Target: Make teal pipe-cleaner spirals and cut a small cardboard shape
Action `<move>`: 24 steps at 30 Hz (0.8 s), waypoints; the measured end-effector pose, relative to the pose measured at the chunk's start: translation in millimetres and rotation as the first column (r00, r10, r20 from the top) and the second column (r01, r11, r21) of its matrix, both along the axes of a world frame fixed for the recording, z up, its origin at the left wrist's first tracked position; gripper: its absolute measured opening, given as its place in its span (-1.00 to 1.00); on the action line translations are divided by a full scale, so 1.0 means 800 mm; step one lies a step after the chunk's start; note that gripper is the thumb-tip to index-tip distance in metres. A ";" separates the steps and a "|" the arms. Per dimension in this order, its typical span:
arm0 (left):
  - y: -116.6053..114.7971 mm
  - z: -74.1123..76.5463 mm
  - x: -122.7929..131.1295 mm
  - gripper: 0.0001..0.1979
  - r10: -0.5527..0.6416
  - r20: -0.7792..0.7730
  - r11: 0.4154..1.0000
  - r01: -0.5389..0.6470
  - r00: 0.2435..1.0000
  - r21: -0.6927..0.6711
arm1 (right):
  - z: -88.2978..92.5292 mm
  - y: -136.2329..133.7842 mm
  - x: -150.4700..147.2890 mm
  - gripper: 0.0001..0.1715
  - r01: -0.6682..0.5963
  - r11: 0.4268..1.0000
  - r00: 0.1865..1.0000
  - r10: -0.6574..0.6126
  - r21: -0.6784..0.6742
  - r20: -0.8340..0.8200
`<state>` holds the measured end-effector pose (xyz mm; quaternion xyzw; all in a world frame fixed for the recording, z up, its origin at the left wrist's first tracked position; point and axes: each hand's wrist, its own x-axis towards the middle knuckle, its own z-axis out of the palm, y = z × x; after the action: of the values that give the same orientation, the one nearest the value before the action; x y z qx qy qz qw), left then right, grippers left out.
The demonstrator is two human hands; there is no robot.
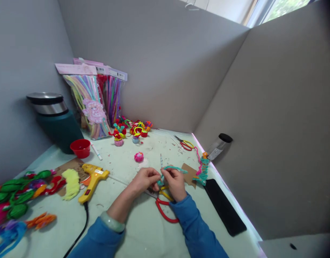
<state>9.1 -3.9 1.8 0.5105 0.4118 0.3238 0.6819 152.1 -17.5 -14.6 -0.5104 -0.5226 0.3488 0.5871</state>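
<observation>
My left hand (144, 180) and my right hand (176, 182) meet over the middle of the table, both pinched on a teal pipe cleaner (173, 168) that curls between them. A thin striped stick (161, 161) stands up just above my fingers. Red and yellow scissors (165, 209) lie on the table right under my hands. Both arms wear blue sleeves, and a pale bangle sits on my left wrist.
A yellow glue gun (92, 181) lies to the left with its black cord. Behind it are a red bowl (80, 148), a dark bin (56, 120) and bags of pipe cleaners (93, 104). Finished pipe-cleaner pieces (132, 129), small scissors (185, 143) and a black phone (224, 208) lie around.
</observation>
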 end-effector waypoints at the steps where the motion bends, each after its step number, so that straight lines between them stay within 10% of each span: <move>1: 0.000 -0.001 0.000 -0.69 -0.011 0.006 1.000 0.011 1.000 0.007 | -0.001 0.000 0.001 -0.78 0.004 1.000 1.000 -0.004 -0.022 -0.007; 24: 0.000 -0.001 -0.004 -0.62 -0.002 0.062 0.996 -0.003 0.998 0.092 | 0.007 0.002 0.003 -0.70 0.027 0.997 0.992 -0.036 -0.077 -0.119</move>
<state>6.1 -3.5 1.1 0.5309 0.3751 0.3584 0.6701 154.2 -16.2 -9.0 -0.5186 -0.4647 0.3890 0.6032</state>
